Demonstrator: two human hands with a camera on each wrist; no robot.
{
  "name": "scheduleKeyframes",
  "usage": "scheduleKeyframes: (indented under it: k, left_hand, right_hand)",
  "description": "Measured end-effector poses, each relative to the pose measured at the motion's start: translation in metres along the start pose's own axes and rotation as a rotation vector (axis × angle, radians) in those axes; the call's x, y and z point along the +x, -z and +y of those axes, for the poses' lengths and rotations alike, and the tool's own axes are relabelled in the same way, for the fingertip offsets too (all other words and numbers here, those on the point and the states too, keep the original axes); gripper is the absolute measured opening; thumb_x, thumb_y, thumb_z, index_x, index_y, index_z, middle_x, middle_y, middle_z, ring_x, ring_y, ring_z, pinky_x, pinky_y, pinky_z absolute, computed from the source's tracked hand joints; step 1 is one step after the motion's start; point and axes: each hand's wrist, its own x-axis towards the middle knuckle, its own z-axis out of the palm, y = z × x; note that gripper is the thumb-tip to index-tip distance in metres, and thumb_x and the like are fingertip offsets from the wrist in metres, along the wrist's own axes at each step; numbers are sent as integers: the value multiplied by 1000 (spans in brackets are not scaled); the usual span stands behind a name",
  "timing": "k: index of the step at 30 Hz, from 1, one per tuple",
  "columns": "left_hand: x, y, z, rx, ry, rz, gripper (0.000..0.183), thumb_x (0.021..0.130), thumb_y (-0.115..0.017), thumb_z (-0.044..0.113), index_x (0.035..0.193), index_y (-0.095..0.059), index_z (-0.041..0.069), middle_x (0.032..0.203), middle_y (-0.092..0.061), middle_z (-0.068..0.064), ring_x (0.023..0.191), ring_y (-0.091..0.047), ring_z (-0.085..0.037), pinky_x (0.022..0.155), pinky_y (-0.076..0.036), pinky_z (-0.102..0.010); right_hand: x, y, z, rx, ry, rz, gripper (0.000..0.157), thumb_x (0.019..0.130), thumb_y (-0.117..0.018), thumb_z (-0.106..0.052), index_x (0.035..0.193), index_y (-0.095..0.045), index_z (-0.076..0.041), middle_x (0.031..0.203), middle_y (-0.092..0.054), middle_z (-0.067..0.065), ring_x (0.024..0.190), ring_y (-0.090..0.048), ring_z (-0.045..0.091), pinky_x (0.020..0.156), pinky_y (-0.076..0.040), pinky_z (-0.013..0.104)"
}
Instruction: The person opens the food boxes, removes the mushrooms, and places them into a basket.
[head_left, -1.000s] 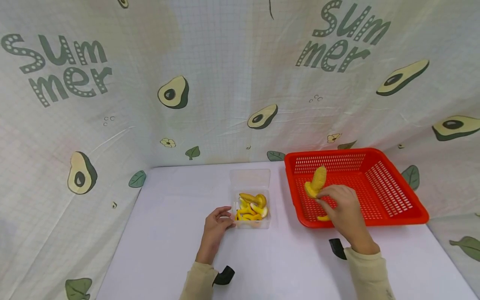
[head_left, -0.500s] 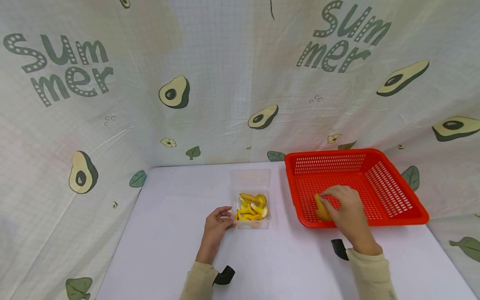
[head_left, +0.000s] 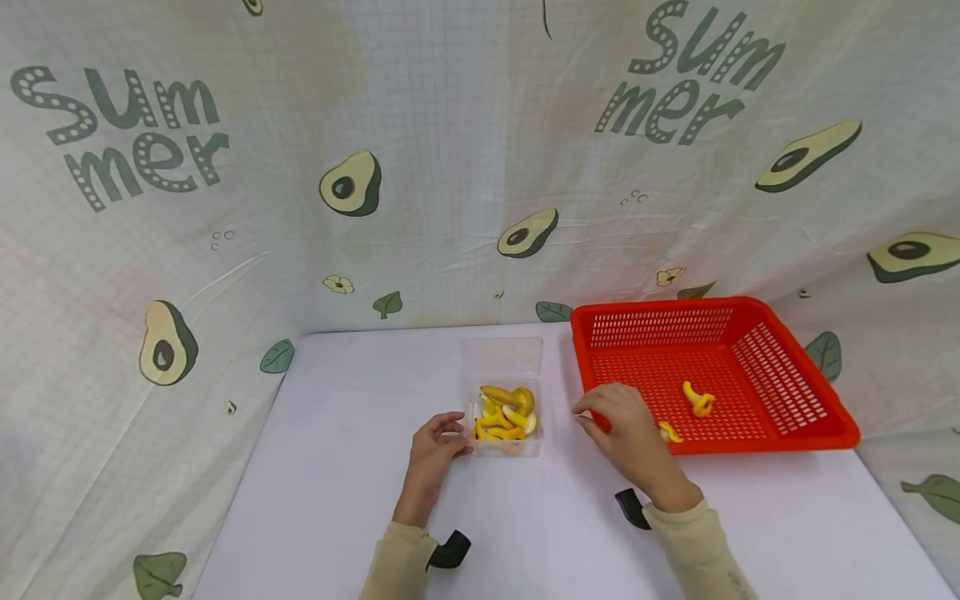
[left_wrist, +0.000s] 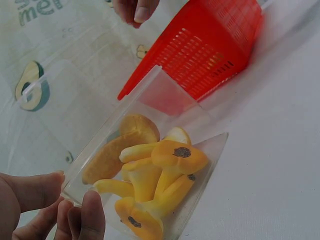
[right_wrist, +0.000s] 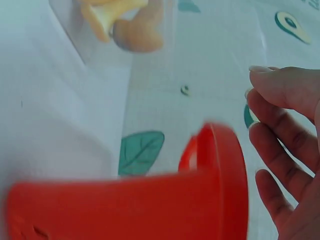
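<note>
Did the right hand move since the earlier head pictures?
Yes, to the left: judged against the red basket, the right hand now hides its front-left corner, nearer the clear box.

Sleeves cut off, basket partly hidden

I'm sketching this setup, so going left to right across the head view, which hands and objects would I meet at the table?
The left hand, the open clear plastic box, the right hand, the rightmost yellow mushroom in the red basket.
</note>
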Motion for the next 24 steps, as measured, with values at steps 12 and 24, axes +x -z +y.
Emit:
scheduleKeyframes:
  k: [12,24]
  left_hand:
    - [0,0,0,7,6,-3,43,97,-70,-6,137,-58,-12,107,-62,-11,82,-64,-15,76,-65,-26]
    - [-2,0,1,-18,-5,-9,42,97,-68,-9,136,-57,-14,106,-61,-12,81,-64,-14,74,-64,-24]
  right_hand:
    - [21,-33,-23,67,30,-208,30,75,-94,1,98,-81,-14,101,-76,-3,103,-65,21,96,-55,46]
    - [36,-57,-27,45,106,-417,19,82,-90,-5,98,-84,-13,102,-77,-3,107,-66,24,102,-51,47]
